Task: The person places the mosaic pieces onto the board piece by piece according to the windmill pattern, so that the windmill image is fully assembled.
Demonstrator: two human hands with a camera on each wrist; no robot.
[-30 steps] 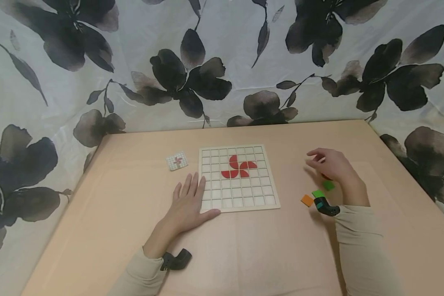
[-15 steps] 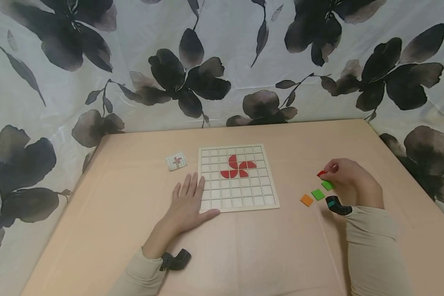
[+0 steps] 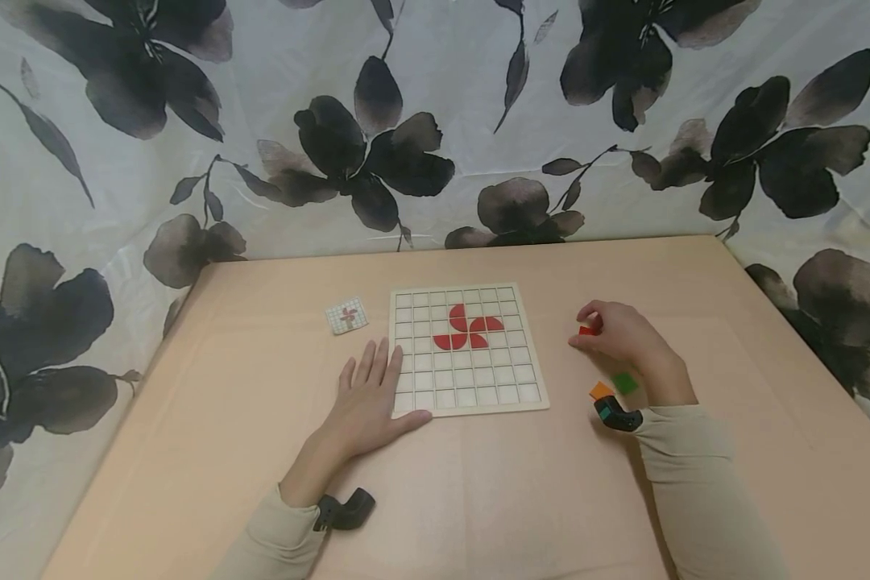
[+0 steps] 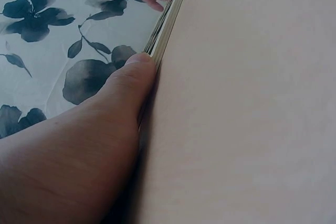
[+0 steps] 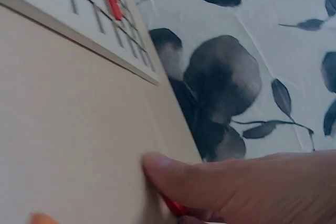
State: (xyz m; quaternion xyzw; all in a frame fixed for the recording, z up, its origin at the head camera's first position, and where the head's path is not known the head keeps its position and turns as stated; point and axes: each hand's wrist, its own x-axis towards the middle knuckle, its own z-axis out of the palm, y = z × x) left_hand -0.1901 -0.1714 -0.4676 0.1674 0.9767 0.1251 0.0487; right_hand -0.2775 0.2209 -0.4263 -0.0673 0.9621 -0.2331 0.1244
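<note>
A white grid board (image 3: 478,379) lies mid-table, with several red rounded tiles (image 3: 458,318) set in its squares as a pinwheel. My left hand (image 3: 366,399) lies flat with fingers spread, fingertips and thumb at the board's left and near edges. In the left wrist view the thumb (image 4: 131,77) rests against the board's edge. To the right of the board, my right hand (image 3: 627,338) pinches a red tile (image 3: 587,330) between thumb and fingers. The right wrist view shows this red tile (image 5: 174,205) mostly hidden under the thumb.
A small pattern card (image 3: 346,315) with a red figure lies left of the board. Near the right wrist are a green tile (image 3: 625,383) and an orange tile (image 3: 601,391), partly covered by the black wrist camera (image 3: 616,413). A floral cloth (image 3: 478,161) hangs behind the table.
My right hand has picked up the red tile from beside the green tiles and moved left toward the board with it. My left hand has stayed in place.
</note>
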